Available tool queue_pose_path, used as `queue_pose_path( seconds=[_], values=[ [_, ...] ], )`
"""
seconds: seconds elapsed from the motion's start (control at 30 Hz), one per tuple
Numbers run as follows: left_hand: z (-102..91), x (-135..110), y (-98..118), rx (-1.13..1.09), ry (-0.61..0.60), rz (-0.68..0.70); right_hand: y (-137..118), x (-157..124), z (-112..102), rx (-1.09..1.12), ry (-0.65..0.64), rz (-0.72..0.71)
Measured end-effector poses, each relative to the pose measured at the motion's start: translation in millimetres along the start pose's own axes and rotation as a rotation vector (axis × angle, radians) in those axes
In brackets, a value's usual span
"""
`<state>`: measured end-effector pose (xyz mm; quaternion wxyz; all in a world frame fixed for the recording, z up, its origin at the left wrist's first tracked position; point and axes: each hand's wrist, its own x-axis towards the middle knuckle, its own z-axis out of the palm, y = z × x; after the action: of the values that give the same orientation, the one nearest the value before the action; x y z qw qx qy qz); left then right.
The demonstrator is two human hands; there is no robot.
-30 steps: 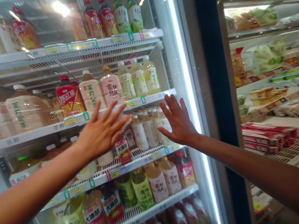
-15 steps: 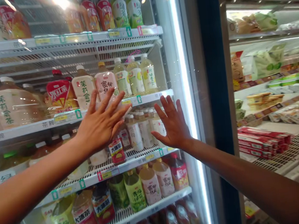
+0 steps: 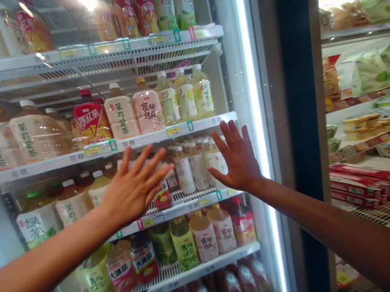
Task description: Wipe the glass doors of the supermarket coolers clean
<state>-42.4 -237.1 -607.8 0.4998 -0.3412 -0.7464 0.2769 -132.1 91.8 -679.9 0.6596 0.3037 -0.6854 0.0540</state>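
My left hand is held up with its fingers spread, holding nothing. Behind it, partly covered, are the third shelf's bottles and a red-labelled tea bottle. Further right, my right hand is raised too, palm forward and fingers apart, also without anything in it. It overlaps the row of small white-labelled bottles and the shelf's right end. Light reflections suggest glass between the hands and the drinks; whether either hand touches it I cannot tell. Above the hands stand a pink-labelled bottle and a red-labelled tea bottle.
The drinks cooler has several wire shelves with price-tag rails. A bright light strip and a dark frame post border it on the right. Beyond is an open chilled shelf with red flat boxes and yellow-lidded tubs.
The view has turned slightly left, so the shelves sit further right. My left hand has dropped lower against the shelves, uncovering the pink-labelled bottle. My right hand keeps nearly the same pose.
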Motion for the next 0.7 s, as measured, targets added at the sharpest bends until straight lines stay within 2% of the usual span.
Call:
queue_pose_path(
  seconds=[0.07,0.1,0.13,0.2,0.27,0.33,0.4,0.47,0.53,0.63,0.7],
  values=[
    [0.2,-13,-1,-0.005,-0.040,0.094,-1,0,0,0.004,-0.003,0.000],
    [-3.6,-15,-8,-0.002,-0.033,0.068,-1,1,0,0.003,-0.009,0.002],
    [-9.3,-14,-19,0.006,-0.019,-0.010,-1,1,0,0.000,-0.015,0.004],
    [-21.6,-11,-40,0.016,0.016,-0.254,-2,0,-1,-0.011,-0.021,0.002],
    [-26.2,-16,-47,0.014,0.026,-0.406,-3,0,-1,-0.023,-0.030,-0.004],
    [-20.2,-37,-36,0.010,0.006,-0.342,-4,0,-1,-0.034,-0.044,-0.007],
    [-11.1,-67,-23,0.010,-0.013,-0.156,-5,0,-1,-0.046,-0.051,-0.009],
    [-9.5,-91,-27,0.006,-0.023,-0.077,-5,1,-1,-0.053,-0.056,-0.016],
    [-19.2,-101,-53,0.010,-0.012,-0.196,-6,2,-2,-0.052,-0.066,-0.021],
    [-38.6,-106,-94,0.009,0.036,-0.536,-10,2,-3,-0.045,-0.092,-0.012],
    [-41.0,-118,-95,0.001,0.058,-0.625,-15,3,-6,-0.043,-0.109,0.008]
  ],
)
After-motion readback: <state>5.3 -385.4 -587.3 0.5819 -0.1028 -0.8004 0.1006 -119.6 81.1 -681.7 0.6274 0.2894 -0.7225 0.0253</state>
